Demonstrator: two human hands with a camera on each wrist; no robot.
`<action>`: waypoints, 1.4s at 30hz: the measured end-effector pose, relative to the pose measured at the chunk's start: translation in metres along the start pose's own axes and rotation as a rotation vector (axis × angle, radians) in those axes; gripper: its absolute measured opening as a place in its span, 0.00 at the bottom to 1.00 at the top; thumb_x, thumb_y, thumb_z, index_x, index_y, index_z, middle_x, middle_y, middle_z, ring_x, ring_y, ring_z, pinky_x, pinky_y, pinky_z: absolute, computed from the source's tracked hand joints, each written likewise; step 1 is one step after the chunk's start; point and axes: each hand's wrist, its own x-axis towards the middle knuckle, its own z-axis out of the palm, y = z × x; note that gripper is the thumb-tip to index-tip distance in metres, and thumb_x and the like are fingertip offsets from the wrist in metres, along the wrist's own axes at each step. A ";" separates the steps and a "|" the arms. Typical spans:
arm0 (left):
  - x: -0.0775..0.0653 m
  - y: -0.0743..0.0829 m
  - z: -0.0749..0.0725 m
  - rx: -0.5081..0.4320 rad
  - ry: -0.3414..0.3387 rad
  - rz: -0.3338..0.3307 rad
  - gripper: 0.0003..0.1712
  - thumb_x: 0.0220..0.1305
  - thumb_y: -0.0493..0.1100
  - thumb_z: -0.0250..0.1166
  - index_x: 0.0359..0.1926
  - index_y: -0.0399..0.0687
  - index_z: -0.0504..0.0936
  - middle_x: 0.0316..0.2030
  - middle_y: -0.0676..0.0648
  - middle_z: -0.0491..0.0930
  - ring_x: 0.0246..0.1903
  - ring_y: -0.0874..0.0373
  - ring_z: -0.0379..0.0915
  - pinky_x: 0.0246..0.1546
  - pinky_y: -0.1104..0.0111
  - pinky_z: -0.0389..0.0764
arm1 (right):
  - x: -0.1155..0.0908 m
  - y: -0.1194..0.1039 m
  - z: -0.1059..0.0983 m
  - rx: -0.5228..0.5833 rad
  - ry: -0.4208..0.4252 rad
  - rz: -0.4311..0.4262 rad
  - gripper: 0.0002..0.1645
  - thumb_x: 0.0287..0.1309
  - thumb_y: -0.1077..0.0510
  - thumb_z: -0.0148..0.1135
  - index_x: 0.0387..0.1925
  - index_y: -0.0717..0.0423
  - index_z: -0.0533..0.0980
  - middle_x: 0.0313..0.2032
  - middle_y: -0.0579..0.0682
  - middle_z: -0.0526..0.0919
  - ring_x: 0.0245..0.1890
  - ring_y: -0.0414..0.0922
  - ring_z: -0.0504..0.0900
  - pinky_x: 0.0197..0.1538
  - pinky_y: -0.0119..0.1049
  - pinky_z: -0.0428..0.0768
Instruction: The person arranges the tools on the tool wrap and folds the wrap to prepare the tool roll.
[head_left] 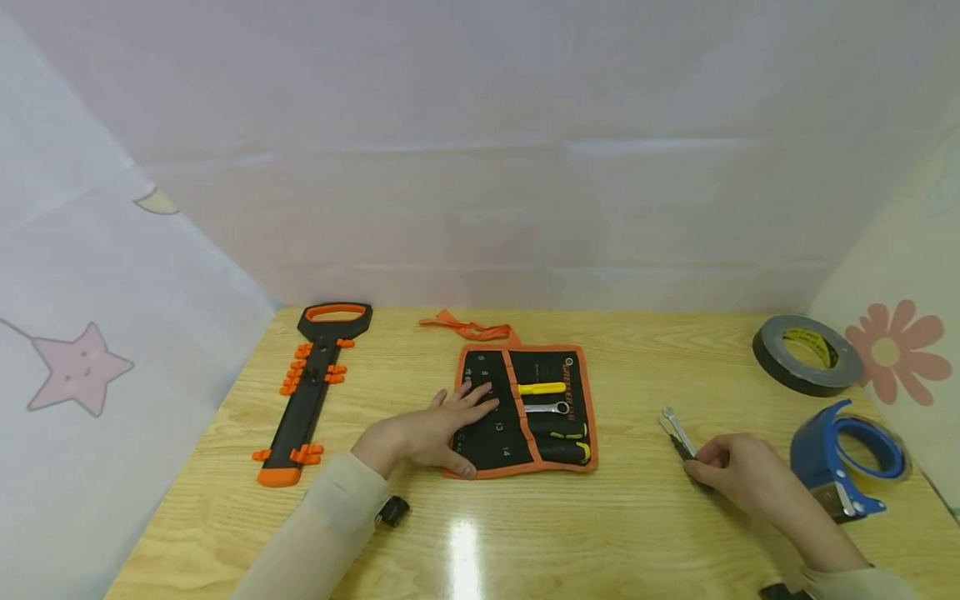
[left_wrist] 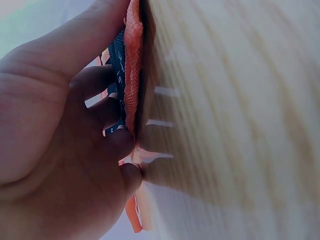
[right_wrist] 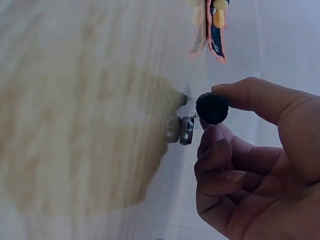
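A black tool pouch with orange trim (head_left: 552,367) lies spread on the table. My left hand (head_left: 427,429) rests on its left half with fingers spread; in the left wrist view the hand (left_wrist: 55,140) is at the orange edge (left_wrist: 132,60). Pouch pockets hold a yellow-handled tool (head_left: 542,388), a wrench (head_left: 557,407) and black-and-yellow handles (head_left: 566,452). To the right, my right hand (head_left: 750,479) pinches a screwdriver with a black ridged handle (right_wrist: 212,108) between thumb and fingers. Beside its thin shaft is a small wrench (head_left: 678,429); its metal end (right_wrist: 187,131) shows near the tabletop.
A black and orange rack with clips (head_left: 307,400) lies at the left. On the right are a grey tape roll (head_left: 810,354) and a blue tape dispenser (head_left: 832,458). An orange tie strap (head_left: 472,327) trails behind the pouch. Printed cloth walls (head_left: 480,208) enclose the table.
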 end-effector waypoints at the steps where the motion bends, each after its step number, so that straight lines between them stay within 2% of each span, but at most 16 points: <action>1: 0.000 0.000 0.000 0.000 0.001 -0.001 0.63 0.66 0.53 0.77 0.89 0.62 0.45 0.89 0.55 0.27 0.88 0.46 0.17 0.85 0.36 0.33 | 0.000 0.000 -0.001 0.006 -0.002 0.006 0.19 0.68 0.45 0.73 0.40 0.58 0.87 0.32 0.45 0.87 0.31 0.41 0.79 0.35 0.38 0.76; 9: 0.000 0.000 0.001 0.028 0.004 0.001 0.63 0.66 0.53 0.77 0.89 0.64 0.44 0.89 0.56 0.27 0.88 0.48 0.17 0.86 0.39 0.30 | 0.003 -0.007 -0.006 0.030 0.010 0.004 0.20 0.71 0.44 0.71 0.43 0.59 0.87 0.36 0.46 0.88 0.33 0.41 0.81 0.36 0.39 0.79; 15: 0.000 0.001 0.002 0.095 0.017 0.006 0.64 0.65 0.56 0.76 0.89 0.63 0.44 0.89 0.55 0.29 0.88 0.48 0.21 0.86 0.42 0.30 | 0.007 -0.017 -0.007 0.019 0.053 -0.065 0.19 0.70 0.46 0.72 0.46 0.59 0.87 0.36 0.47 0.89 0.34 0.41 0.83 0.36 0.39 0.81; 19: 0.000 0.000 0.002 0.118 0.023 0.016 0.63 0.65 0.56 0.75 0.89 0.62 0.45 0.89 0.53 0.30 0.88 0.47 0.23 0.87 0.42 0.32 | 0.011 -0.025 -0.008 0.050 0.040 -0.106 0.18 0.71 0.49 0.71 0.48 0.61 0.86 0.40 0.51 0.91 0.36 0.42 0.86 0.35 0.39 0.84; 23: 0.000 0.000 0.002 0.136 0.030 0.024 0.63 0.65 0.57 0.75 0.89 0.61 0.45 0.89 0.52 0.32 0.88 0.46 0.24 0.86 0.41 0.30 | 0.016 -0.035 -0.007 0.101 0.020 -0.140 0.17 0.73 0.53 0.69 0.52 0.64 0.84 0.41 0.53 0.91 0.32 0.43 0.86 0.32 0.39 0.83; 27: 0.000 0.000 0.001 0.137 0.030 0.017 0.64 0.64 0.57 0.76 0.89 0.62 0.45 0.89 0.52 0.32 0.88 0.47 0.24 0.85 0.39 0.28 | 0.023 -0.048 -0.006 0.098 0.028 -0.180 0.15 0.74 0.56 0.68 0.53 0.64 0.83 0.41 0.54 0.90 0.29 0.42 0.86 0.31 0.38 0.82; 35: 0.000 0.000 0.000 0.141 0.019 0.006 0.64 0.64 0.57 0.76 0.89 0.62 0.46 0.89 0.52 0.31 0.88 0.47 0.24 0.85 0.38 0.29 | 0.042 -0.074 -0.005 0.069 0.062 -0.268 0.12 0.73 0.58 0.69 0.51 0.61 0.85 0.43 0.54 0.91 0.40 0.47 0.89 0.36 0.38 0.85; 42: 0.000 0.000 0.000 0.136 0.015 0.008 0.63 0.65 0.57 0.76 0.89 0.62 0.46 0.89 0.52 0.30 0.88 0.47 0.24 0.85 0.38 0.28 | 0.061 -0.089 -0.001 0.075 0.088 -0.317 0.12 0.73 0.59 0.68 0.52 0.60 0.87 0.45 0.55 0.92 0.43 0.50 0.89 0.41 0.43 0.87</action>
